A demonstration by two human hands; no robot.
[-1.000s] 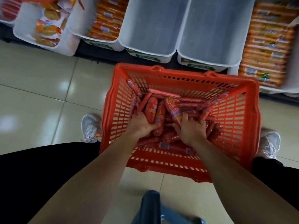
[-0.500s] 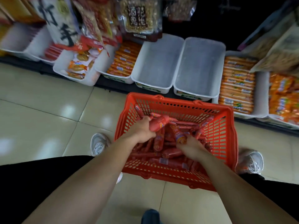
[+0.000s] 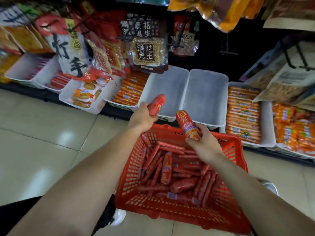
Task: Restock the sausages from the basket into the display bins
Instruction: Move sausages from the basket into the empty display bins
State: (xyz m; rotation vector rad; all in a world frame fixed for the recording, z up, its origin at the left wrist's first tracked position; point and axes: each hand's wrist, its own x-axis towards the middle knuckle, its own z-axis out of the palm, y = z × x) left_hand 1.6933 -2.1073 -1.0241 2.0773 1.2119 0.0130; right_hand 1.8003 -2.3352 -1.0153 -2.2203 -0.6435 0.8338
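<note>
A red plastic basket sits on the floor between my feet, holding several red sausages, thick and thin. My left hand grips a thick red sausage raised over the front rim of an empty white display bin. My right hand holds a second thick sausage with a yellow label upright above the basket's far rim. A second empty white bin stands just right of the first.
Neighbouring bins hold orange sausages on the left and stacked orange sausages on the right. Snack bags hang from hooks above the bins. A bin of wrapped buns sits further left. Tiled floor lies to the left.
Both hands have come up out of the basket, each with a thick sausage. The left hand moved forward to the empty bin. My view tilted up toward the shelf.
</note>
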